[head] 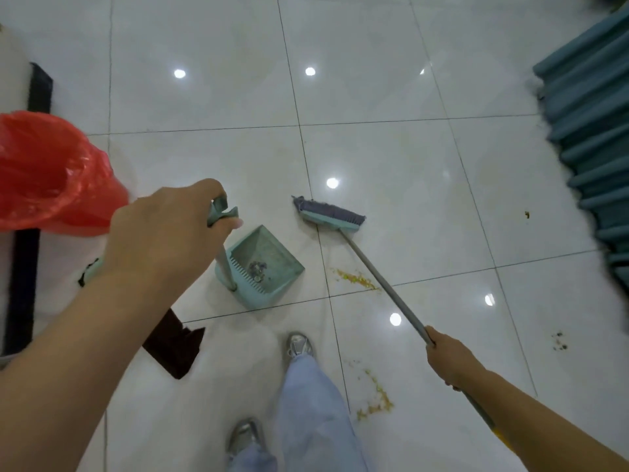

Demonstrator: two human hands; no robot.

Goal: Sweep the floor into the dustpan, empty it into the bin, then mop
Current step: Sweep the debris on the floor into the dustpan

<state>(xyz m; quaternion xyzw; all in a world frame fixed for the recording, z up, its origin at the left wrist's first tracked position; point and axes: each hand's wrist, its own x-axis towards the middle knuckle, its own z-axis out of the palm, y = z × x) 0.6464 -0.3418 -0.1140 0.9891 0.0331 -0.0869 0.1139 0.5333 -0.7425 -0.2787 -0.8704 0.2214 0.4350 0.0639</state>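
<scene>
Sweeping step under way | left hand (163,233) gripping dustpan (263,265) handle, pan sitting on floor (391,158) holding some debris | right hand (449,357) gripping broom (328,214) pole | crumbs (357,279) lying beside pan; next move likely calling for drawing them in | bin (51,172) standing left.

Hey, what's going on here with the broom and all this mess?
A person is sweeping a tiled floor. The left hand holds the dustpan by its handle; a little debris is already in it. The right hand grips the broom. Yellowish crumbs still lie on the tiles. A red-lined bin stands at the left.
</scene>
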